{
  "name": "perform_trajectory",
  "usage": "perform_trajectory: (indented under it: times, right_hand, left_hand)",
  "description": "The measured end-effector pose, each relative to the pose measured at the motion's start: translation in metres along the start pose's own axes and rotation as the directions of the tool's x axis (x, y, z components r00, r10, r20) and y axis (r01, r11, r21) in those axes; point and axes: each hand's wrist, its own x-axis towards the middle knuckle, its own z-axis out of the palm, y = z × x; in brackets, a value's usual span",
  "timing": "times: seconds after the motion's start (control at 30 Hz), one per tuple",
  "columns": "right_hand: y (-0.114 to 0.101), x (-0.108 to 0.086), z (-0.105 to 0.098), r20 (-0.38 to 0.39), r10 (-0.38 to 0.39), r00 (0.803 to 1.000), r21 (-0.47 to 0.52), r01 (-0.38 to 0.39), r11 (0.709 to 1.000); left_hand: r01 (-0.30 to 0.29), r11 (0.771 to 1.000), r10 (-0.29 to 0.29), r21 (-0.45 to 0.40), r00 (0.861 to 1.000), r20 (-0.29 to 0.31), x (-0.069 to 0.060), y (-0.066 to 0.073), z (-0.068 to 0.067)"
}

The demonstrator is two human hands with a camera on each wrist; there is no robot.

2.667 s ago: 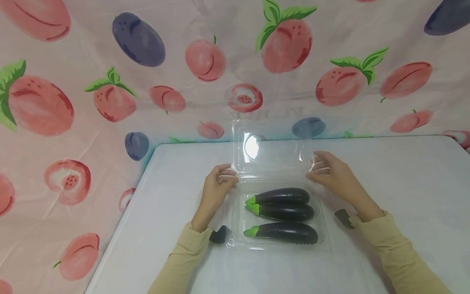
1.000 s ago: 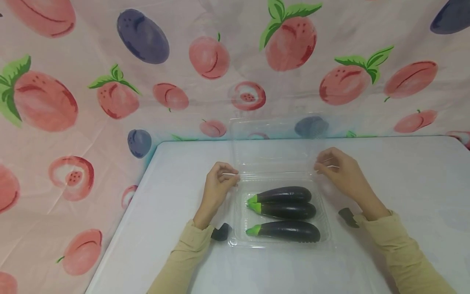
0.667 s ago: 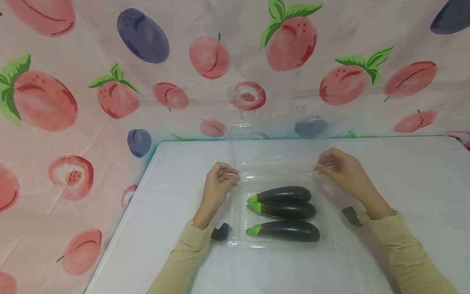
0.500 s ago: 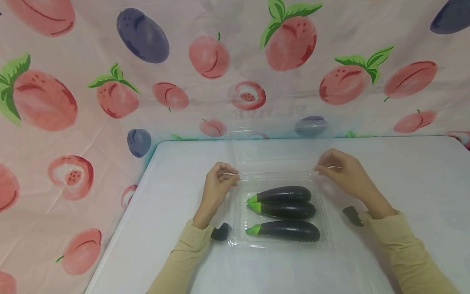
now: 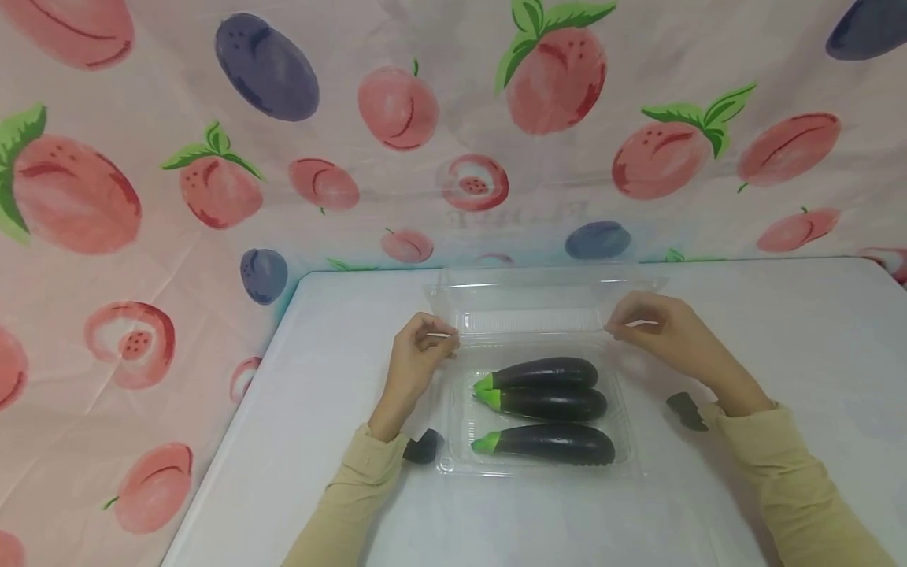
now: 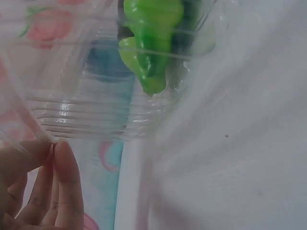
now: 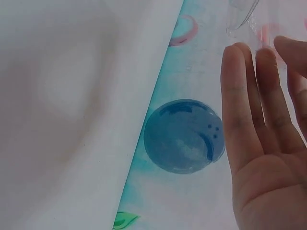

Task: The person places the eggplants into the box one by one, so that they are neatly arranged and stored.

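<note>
A clear plastic clamshell container point(image 5: 453, 466) sits on the white table with three dark eggplants in its base. The far eggplant point(image 5: 549, 372) and middle eggplant point(image 5: 556, 403) lie side by side; the near eggplant point(image 5: 560, 444) lies a little apart, all green caps to the left. The raised clear lid point(image 5: 531, 298) stands along the hinge at the back. My left hand point(image 5: 420, 354) pinches the hinge's left end; in the left wrist view, its fingertips meet at the ribbed plastic edge. At the right end, my right hand point(image 5: 662, 327) holds the edge between thumb and finger.
The white table point(image 5: 340, 346) extends around the container and ends at a fruit-printed cloth point(image 5: 404, 189) hanging behind and at the left. Small dark pieces point(image 5: 423, 447) sit by both sleeve cuffs.
The lid has tipped forward on its hinge, its top edge now lower and wider in the head view. My right forearm has swung slightly outward. The left hand and eggplants stay put.
</note>
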Motion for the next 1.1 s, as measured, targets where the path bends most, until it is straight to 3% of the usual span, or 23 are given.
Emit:
perform_trajectory:
  times: [0.3, 0.5, 0.63, 0.87, 1.1]
  right_hand:
    - [0.000, 0.000, 0.000, 0.020, 0.014, 1.000, -0.040, -0.013, 0.999]
    - [-0.001, -0.002, 0.000, -0.011, -0.003, 1.000, -0.079, 0.002, 0.997]
    - [-0.002, -0.002, 0.000, -0.021, -0.023, 1.000, -0.144, 0.020, 0.989]
    - [-0.005, -0.004, -0.002, -0.032, 0.048, 0.998, -0.238, -0.054, 0.970]
    - [-0.004, -0.005, -0.003, -0.018, -0.009, 1.000, -0.257, 0.004, 0.966]
  left_hand:
    - [0.003, 1.000, -0.003, 0.010, 1.000, 0.022, 0.000, 0.000, -0.004]
    - [0.017, 1.000, -0.017, -0.008, 1.000, 0.017, -0.001, 0.001, -0.003]
    - [0.038, 0.999, -0.037, -0.032, 0.999, 0.014, -0.001, 0.002, -0.003]
    - [0.124, 0.990, -0.126, -0.067, 0.992, -0.025, 0.002, 0.004, -0.003]
    - [0.162, 0.982, -0.162, -0.100, 0.987, 0.010, -0.001, 0.009, -0.006]
